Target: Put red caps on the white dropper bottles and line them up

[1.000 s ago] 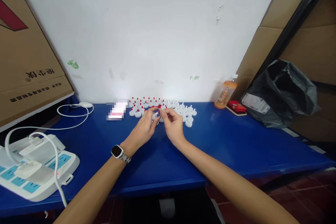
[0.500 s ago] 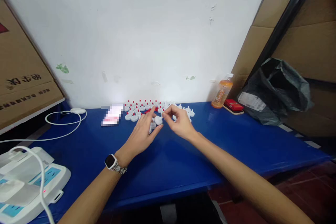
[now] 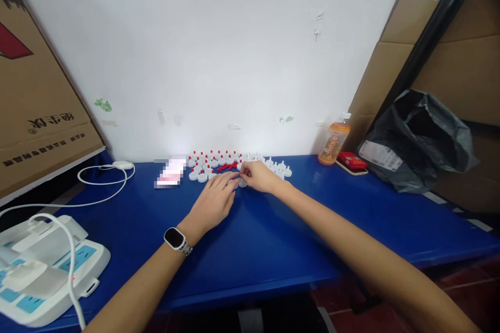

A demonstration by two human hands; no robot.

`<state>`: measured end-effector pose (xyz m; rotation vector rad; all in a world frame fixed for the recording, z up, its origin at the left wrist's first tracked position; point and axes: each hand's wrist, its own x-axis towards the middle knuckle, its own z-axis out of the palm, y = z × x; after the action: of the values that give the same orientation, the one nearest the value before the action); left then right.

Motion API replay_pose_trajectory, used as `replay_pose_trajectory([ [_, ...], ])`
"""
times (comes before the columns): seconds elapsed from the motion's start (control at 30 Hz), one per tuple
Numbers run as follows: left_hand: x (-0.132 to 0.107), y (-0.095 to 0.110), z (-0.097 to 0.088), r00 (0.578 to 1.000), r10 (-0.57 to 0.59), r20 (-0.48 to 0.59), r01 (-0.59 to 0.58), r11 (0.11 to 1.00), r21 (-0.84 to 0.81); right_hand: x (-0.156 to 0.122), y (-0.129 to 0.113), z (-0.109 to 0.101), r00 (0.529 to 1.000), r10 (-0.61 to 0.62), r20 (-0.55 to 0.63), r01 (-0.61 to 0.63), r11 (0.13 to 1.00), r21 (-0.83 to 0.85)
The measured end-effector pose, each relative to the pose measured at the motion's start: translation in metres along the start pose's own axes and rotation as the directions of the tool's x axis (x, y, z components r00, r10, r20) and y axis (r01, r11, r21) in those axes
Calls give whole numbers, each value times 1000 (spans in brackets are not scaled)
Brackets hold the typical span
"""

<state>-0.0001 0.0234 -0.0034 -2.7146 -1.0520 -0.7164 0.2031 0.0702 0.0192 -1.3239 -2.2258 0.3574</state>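
Several small white caps with red tips stand in rows at the back of a blue table, beside a little heap of loose red tips. My left hand, a watch on its wrist, lies low on the table with fingers stretched toward the caps, touching the nearest white ones. My right hand is beside it, fingers curled and pinched over a white cap at the front of the group.
An orange drink bottle and a red packet stand at the back right, next to a black plastic bag and cardboard. A white power strip with cable lies front left. A big carton leans at left.
Both hands came down from holding a cap between them onto the table. The left hand flattened out; the right moved back toward the caps.
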Motion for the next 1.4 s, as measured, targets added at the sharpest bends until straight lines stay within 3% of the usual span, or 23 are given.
replay_pose_trajectory([
  [0.1,1,2,6,998,55,28,-57,996,73,-9,5,-8,999,30,-43,-29,999,22],
  [0.23,2,-4,12,995,90,49,-96,987,132,-42,13,-25,984,71,-165,-101,978,-181],
  [0.37,5,-6,13,996,84,20,-86,981,173,-69,11,-24,987,63,-148,-101,959,-264],
  [0.47,6,3,6,997,63,-38,-56,986,154,-72,5,-18,984,67,-164,-92,985,-146],
  [0.63,20,19,-11,996,-19,-82,13,997,-76,-54,-20,-24,978,62,-201,-2,958,287],
  [0.7,30,15,-14,999,-38,-21,33,984,-177,-44,-31,-29,979,39,-200,44,918,393],
  [0.8,38,-3,-17,996,-85,-32,74,963,-257,-23,-35,-29,971,22,-237,79,909,409],
  [0.9,31,-24,-18,973,-225,-58,201,941,-271,3,-22,-24,957,46,-285,33,964,265],
  [0.97,21,-34,-19,955,-293,-43,267,915,-302,23,-10,-19,967,12,-255,-1,999,45],
  [1.1,6,-45,-21,932,-361,-2,339,878,-338,57,-3,-12,997,-77,14,76,923,-377],
  [1.2,4,-49,-20,928,-371,10,352,871,-342,75,-11,-9,984,-89,157,154,864,-480],
  [1.4,4,-47,-17,940,-342,17,327,882,-339,94,-20,1,956,-82,280,226,818,-529],
])
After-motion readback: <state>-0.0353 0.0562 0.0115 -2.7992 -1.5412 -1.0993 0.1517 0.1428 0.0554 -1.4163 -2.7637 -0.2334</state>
